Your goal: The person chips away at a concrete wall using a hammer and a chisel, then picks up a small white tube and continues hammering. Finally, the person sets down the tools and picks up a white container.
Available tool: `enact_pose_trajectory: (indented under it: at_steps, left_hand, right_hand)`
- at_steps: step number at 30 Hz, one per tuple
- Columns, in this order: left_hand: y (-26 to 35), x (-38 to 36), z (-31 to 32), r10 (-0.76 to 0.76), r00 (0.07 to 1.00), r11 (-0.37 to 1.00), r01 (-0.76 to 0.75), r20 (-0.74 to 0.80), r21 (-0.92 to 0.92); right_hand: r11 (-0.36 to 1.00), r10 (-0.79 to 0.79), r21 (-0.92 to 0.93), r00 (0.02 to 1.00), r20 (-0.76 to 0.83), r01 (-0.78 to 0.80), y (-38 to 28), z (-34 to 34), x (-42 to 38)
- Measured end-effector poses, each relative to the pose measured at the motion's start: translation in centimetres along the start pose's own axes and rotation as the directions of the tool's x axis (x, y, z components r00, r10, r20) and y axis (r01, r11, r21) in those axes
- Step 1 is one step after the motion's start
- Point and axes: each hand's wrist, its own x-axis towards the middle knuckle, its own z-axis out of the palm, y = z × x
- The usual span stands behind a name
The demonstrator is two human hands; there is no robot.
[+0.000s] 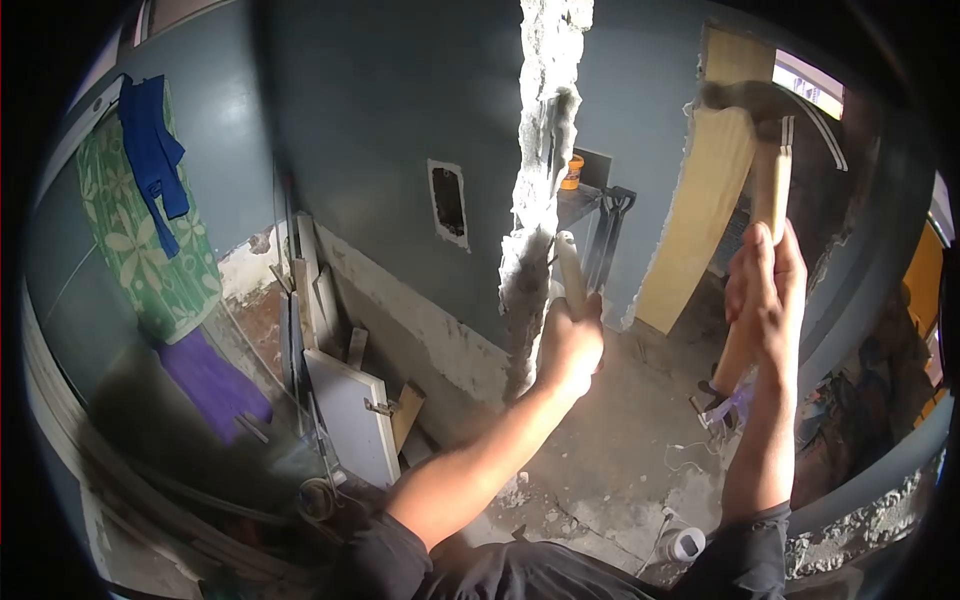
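Observation:
My left hand (572, 350) is wrapped round what looks like a chisel (571, 265), a thick pale bar whose rounded end sticks up above the fist. It is beside the rough, broken edge of the wall (530, 275); whether its working tip touches the wall is hidden. Raised on the right, my right hand (768, 290) grips a hammer (774, 185) by its light wooden handle. The dark hammer head is above the hand and slightly blurred. Below the fist the handle's lower end shows.
A white board (352, 415) and timber strips lean at the left. Green floral cloth (145, 235) and a blue garment (155, 150) hang there. An orange tub (572, 172) sits on a ledge beyond the wall edge. A white container (685, 545) stands on the dusty floor (620, 450).

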Motion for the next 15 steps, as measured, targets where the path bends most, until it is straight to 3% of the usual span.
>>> enact_pose_trajectory:
  at_steps: [2,4,5,6,7,8,9,11,12,14,15]
  left_hand:
    - [0.1,0.0,0.0,-0.005,1.000,1.000,0.005,-0.027,0.000]
    - [0.4,-0.5,-0.1,-0.016,0.999,1.000,0.017,-0.050,0.010]
    - [-0.1,-0.2,-0.7,-0.118,0.991,0.977,0.126,0.061,-0.173]
    - [-0.6,0.6,-1.2,-0.186,0.964,0.912,0.241,0.189,-0.333]
    - [-2.6,2.3,-1.9,-0.358,0.916,0.850,0.400,0.183,-0.342]
    - [-4.5,2.5,-2.9,-0.351,0.928,0.891,0.372,0.124,-0.261]
    - [-5.9,2.0,-3.1,-0.266,0.964,0.940,0.263,0.014,-0.219]
    - [-8.6,1.1,-3.2,-0.302,0.952,0.949,0.295,-0.056,-0.113]
    - [-9.1,-0.4,-2.9,-0.319,0.946,0.947,0.316,-0.054,-0.056]
    - [-11.3,-2.7,-4.2,-0.324,0.933,0.946,0.314,0.155,0.086]
    - [-11.6,-3.7,-5.4,-0.342,0.902,0.936,0.301,0.264,0.182]
  right_hand:
    - [0.999,0.004,0.044,1.000,-0.023,-0.003,0.7,0.6,0.0]
    - [0.973,0.016,-0.232,0.996,0.083,0.004,4.0,2.0,-1.3]
    - [0.904,-0.043,-0.387,0.940,0.337,0.180,7.7,2.1,-2.1]
    - [0.793,-0.055,-0.474,0.819,0.571,0.383,10.5,2.0,-2.8]
    - [0.791,0.113,-0.541,0.801,0.588,0.285,10.5,2.3,-3.7]
    - [0.765,0.273,-0.610,0.754,0.597,0.206,10.3,2.7,-4.0]
    - [0.798,0.233,-0.575,0.788,0.570,0.180,10.1,2.6,-4.2]
    - [0.858,0.230,-0.513,0.873,0.431,0.027,9.3,2.6,-4.4]
    - [0.857,0.125,-0.510,0.927,0.353,0.078,9.5,2.2,-4.4]
    - [0.898,0.267,-0.410,0.936,0.228,-0.156,9.4,0.3,-4.5]
    - [0.936,0.246,-0.301,0.951,0.188,-0.183,9.2,-0.5,-5.2]
